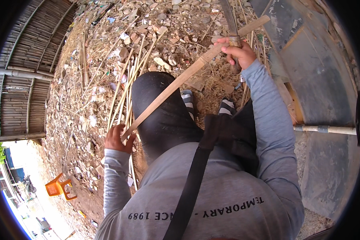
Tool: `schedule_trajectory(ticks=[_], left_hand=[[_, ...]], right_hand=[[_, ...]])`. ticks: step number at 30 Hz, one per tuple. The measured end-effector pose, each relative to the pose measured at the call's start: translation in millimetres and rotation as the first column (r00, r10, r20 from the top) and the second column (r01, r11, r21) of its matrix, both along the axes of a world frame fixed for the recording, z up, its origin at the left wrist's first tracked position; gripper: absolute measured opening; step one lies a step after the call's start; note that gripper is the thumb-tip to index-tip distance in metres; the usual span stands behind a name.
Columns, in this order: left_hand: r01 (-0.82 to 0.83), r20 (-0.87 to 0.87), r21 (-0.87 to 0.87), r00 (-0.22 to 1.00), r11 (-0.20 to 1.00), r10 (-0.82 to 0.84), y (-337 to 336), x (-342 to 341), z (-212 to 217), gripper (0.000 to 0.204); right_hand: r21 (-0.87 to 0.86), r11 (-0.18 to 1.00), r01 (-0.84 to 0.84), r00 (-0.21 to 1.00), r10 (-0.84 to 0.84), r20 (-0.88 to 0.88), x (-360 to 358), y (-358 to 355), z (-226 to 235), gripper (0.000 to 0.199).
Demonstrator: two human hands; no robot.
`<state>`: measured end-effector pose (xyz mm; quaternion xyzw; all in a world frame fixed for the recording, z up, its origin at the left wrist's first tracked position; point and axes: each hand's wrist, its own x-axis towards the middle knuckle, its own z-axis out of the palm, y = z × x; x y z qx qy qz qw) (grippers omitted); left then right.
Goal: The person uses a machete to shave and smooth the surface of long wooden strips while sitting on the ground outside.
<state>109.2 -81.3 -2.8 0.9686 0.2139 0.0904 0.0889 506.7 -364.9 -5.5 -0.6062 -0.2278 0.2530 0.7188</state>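
A long, flat bamboo strip (176, 85) slants across my lap, from low on the left to high on the right. My left hand (119, 140) is closed around its lower end, beside my knee. Toward the upper end, my right hand (244, 54) grips the handle of a large knife (229, 18), whose dark blade points away from me. The strip crosses the knife near the base of the blade, and my right fingers are against the strip there. Exactly how blade and strip meet is partly hidden by those fingers.
Several thin bamboo strips (124, 92) lie on the stony, straw-strewn ground to my left. Grey sheets (328, 88) and a pale pole (326, 129) are close on the right. A woven bamboo wall (22, 44) stands left; an orange plastic chair (59, 187) is farther off at lower left.
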Motion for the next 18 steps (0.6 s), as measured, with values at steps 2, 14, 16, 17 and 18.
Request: schedule_trajectory(ticks=[2,14,16,17,18], left_hand=[[-0.037,-0.033,0.049,0.999,0.998,0.039,9.8,-20.8,-3.7,0.050],[-0.095,0.033,0.014,0.995,0.995,0.094,57.3,-86.7,-58.2,0.027],[-0.091,0.070,0.038,0.994,0.995,0.088,57.9,-87.0,-57.0,0.024],[-0.098,0.054,0.046,0.994,0.994,0.096,64.2,-92.2,-58.6,0.022],[-0.105,0.033,0.056,0.994,0.993,0.103,68.8,-96.9,-58.0,0.020]], right_hand=[[-0.016,1.000,-0.005,1.000,0.005,0.018,0.8,-1.8,-1.2,0.032],[-0.057,0.998,0.033,0.998,-0.029,0.062,-1.0,-1.7,3.2,0.033],[-0.061,0.997,0.043,0.998,-0.040,0.047,0.2,-3.7,2.3,0.032],[-0.060,0.997,0.045,0.998,-0.042,0.052,0.9,-4.8,3.6,0.032],[-0.053,0.997,0.054,0.997,-0.051,0.058,0.0,-6.1,5.1,0.032]])
